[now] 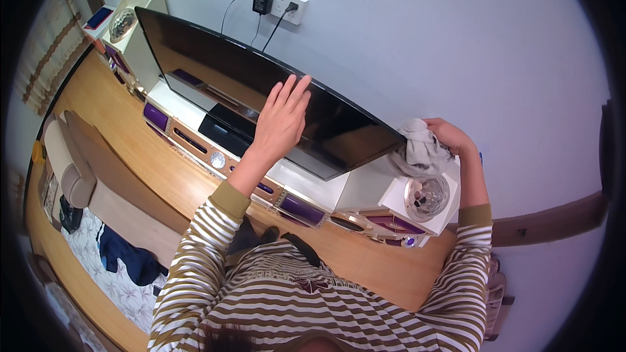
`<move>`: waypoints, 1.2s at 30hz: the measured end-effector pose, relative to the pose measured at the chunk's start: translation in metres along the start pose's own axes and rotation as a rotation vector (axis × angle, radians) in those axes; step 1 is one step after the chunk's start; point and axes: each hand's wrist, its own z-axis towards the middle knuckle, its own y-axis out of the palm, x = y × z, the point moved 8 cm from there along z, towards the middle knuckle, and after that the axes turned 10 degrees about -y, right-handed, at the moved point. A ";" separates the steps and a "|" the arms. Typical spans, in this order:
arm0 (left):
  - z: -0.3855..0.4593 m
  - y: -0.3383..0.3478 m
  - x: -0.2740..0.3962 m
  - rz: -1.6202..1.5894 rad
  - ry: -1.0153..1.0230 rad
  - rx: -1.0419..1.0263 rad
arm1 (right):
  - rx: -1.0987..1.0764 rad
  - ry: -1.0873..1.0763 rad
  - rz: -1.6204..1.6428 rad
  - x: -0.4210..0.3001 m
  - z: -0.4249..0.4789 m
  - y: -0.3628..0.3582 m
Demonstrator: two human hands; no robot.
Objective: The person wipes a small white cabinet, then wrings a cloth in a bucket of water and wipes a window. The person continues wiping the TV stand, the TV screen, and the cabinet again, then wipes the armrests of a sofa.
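A flat-screen television (pixel 220 73) stands on a white TV cabinet (pixel 313 176) in front of me. My left hand (pixel 283 112) is spread over the upper part of its screen, fingertips at the top edge; it holds nothing. At the television's right end, my right hand (pixel 450 134) grips a crumpled grey cloth (pixel 423 149). The cloth lies against the screen's corner, just above a white cabinet with a faceted clear dome (pixel 426 198). Part of the right hand's fingers is hidden behind the cloth.
A wall socket panel (pixel 288 5) with a black plug adapter (pixel 262 2) and cables is behind the television. A black box (pixel 227 129) sits before the screen. At left are another domed cabinet (pixel 142 2), a beige sofa (pixel 132 220) and dark blue clothing (pixel 127 256).
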 end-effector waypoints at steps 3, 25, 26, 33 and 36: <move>-0.020 -0.005 0.021 -0.432 -0.089 -0.021 | 0.055 -0.086 0.333 0.026 -0.044 -0.019; -0.232 0.083 0.030 -2.259 -1.456 -0.843 | 0.556 -0.366 0.151 0.062 -0.069 0.283; -0.239 0.085 0.018 -2.271 -1.485 -0.792 | 0.541 -0.407 0.094 0.048 -0.066 0.300; -0.262 0.063 -0.037 -1.977 -1.616 -0.816 | 0.170 -0.483 -0.176 -0.036 -0.063 0.392; -0.266 0.049 -0.053 -1.980 -1.596 -0.828 | 0.076 -0.382 -0.116 -0.046 -0.055 0.401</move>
